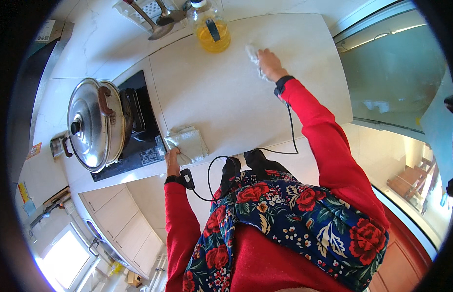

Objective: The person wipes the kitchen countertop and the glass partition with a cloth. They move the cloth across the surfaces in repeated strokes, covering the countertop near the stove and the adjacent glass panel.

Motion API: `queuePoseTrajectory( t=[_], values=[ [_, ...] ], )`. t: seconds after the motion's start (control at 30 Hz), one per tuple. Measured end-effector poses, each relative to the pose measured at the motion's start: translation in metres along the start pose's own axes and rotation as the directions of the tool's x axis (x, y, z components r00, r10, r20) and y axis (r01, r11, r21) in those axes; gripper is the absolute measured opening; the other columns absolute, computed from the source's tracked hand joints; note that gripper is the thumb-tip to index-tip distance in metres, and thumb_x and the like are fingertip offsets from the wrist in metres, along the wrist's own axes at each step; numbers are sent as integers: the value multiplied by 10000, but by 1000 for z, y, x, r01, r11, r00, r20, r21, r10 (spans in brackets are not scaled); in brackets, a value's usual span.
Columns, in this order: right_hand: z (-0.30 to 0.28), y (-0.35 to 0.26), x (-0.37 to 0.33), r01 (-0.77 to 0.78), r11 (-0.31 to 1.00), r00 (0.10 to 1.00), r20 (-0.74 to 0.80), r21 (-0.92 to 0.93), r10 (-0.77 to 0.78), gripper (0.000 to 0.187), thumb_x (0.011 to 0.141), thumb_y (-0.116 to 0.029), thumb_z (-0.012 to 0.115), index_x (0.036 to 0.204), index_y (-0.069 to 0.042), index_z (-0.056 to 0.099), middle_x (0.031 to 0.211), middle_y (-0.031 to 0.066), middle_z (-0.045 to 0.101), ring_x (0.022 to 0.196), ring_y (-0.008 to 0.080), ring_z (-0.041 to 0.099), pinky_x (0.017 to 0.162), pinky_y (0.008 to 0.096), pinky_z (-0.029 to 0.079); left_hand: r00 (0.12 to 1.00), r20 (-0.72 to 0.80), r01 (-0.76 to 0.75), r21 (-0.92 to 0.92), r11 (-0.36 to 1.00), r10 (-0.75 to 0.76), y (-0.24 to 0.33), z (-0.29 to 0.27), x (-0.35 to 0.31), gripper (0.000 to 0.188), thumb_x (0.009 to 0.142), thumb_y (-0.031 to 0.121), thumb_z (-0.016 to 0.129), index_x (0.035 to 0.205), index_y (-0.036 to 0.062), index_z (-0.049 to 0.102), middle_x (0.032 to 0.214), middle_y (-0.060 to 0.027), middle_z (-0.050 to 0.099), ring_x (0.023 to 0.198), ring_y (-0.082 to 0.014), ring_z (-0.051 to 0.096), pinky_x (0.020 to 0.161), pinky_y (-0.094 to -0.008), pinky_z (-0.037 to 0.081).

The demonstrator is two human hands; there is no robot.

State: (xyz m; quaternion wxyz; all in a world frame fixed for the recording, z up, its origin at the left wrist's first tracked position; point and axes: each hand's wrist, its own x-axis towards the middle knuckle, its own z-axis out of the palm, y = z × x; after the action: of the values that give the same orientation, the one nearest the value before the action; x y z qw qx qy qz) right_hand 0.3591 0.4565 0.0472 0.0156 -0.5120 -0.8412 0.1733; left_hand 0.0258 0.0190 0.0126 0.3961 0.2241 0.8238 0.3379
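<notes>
The right hand (272, 65) has its fingers curled closed over one crumpled white cloth (252, 53), pressed to the pale countertop (207, 92) toward its far right; fingertips and cloth are blurred, the fingers partly hidden under the hand. The left hand (172, 163) touches the left edge of a second cloth, a folded pale one (191, 142), at the counter's near edge beside the stove — whether its fingers pinch the cloth or merely rest there, I cannot tell. Two dark wristbands, one per wrist, join a black cable (294, 131) whose middle is partly lost against the dark clothing. Farther out stand one bottle of yellow liquid (214, 38), its top cut off by the frame, two metal utensils (161, 32), one cropped above, and one lidded pot (87, 126) on the black stove (138, 155), hiding much of it.
</notes>
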Motion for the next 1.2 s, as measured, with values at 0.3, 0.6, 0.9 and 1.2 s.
queuePoseTrajectory(
  t=[0.3,0.6,0.9,1.2],
  values=[
    [2,-12,-7,-41,999,992,-115,18,43,181,858,-129,478,1009,-51,539,1013,189,548,932,371,570,769,455,496,976,-135,140,-210,968,-170,31,10,-9,249,674,263,582,657,15,561,696,-69,538,672,-174,488,631,-317,410],
    [5,10,10,-186,979,959,-201,87,200,237,903,-206,410,1038,-76,556,1039,186,533,966,376,550,792,459,484,987,-162,-61,-255,965,20,36,17,-18,213,646,245,577,667,35,553,700,-36,510,650,-173,454,600,-325,379],
    [74,-72,-124,487,852,855,-303,191,-421,178,813,-125,484,978,-78,533,921,170,505,897,337,521,736,436,466,989,24,-150,109,983,148,-30,-5,17,171,813,184,498,901,60,577,787,-138,561,774,-268,525,730,-369,422],
    [32,31,-118,-170,978,909,-364,121,203,146,854,-208,488,935,-97,537,923,148,525,880,348,537,690,468,463,933,184,-344,195,918,311,-45,-20,23,420,657,-130,457,1006,86,544,882,-155,575,860,-319,537,808,-370,410]
  ],
)
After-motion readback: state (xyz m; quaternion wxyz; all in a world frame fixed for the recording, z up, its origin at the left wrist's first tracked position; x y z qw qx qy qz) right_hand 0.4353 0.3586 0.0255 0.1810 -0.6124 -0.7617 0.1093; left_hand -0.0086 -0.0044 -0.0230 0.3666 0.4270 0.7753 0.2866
